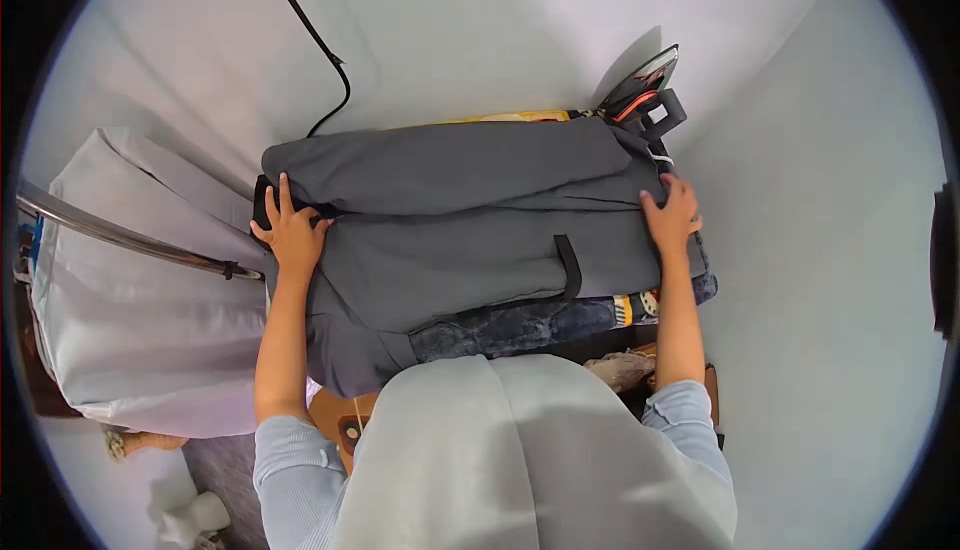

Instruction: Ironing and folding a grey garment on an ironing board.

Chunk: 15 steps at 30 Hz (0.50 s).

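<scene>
A dark grey garment [450,250] lies spread across a padded surface, with a fold running along its length and a black strap [568,265] on its lower part. My left hand [294,231] rests at the garment's left end, fingers spread, beside a dark gap in the cloth. At the right end, my right hand [673,212] touches the garment's edge, its thumb apart from the fingers. Part of the garment hangs over the near left edge of the surface. Behind my right hand, an iron [641,99] stands on its heel at the back corner.
Dark patterned padding [517,327] shows along the near edge. A black cord [319,39] runs down the wall [465,32] at the back. On the left are a metal rail [135,238] and a large white cover [165,325]. Another wall [817,250] closes the right side.
</scene>
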{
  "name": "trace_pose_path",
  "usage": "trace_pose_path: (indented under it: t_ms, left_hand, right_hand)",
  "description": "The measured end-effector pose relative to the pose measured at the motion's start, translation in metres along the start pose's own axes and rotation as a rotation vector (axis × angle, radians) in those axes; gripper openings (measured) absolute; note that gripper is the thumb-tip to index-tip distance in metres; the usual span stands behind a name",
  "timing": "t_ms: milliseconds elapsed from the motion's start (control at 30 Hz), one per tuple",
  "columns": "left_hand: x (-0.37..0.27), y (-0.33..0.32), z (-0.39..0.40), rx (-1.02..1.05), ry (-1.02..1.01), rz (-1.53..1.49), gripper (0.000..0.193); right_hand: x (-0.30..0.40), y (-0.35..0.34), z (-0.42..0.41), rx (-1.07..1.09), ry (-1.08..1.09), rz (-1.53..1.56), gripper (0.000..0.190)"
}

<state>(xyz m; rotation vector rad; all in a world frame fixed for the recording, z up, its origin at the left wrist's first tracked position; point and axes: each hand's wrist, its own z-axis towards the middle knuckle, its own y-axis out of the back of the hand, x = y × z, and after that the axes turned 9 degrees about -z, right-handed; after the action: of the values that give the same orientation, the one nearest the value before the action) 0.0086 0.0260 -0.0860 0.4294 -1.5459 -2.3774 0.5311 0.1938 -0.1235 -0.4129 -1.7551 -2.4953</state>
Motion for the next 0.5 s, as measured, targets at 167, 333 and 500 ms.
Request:
trace_pose_path:
  t_ms: [167, 333, 500]
  left_hand:
    - [0.005, -0.002, 0.0, 0.0, -0.05, -0.058, 0.024]
    - [-0.027, 0.0, -0.001, 0.014, -0.17, -0.141, 0.029]
    - [-0.019, -0.007, -0.004, 0.026, -0.177, -0.167, 0.019]
  right_hand:
    - [0.006, -0.006, -0.028, -0.121, 0.079, 0.022, 0.061]
    - [0.063, 0.025, -0.047, -0.103, 0.345, 0.064, 0.072]
    - [0.207, 0.04, -0.082, -0.082, 0.822, 0.22, 0.078]
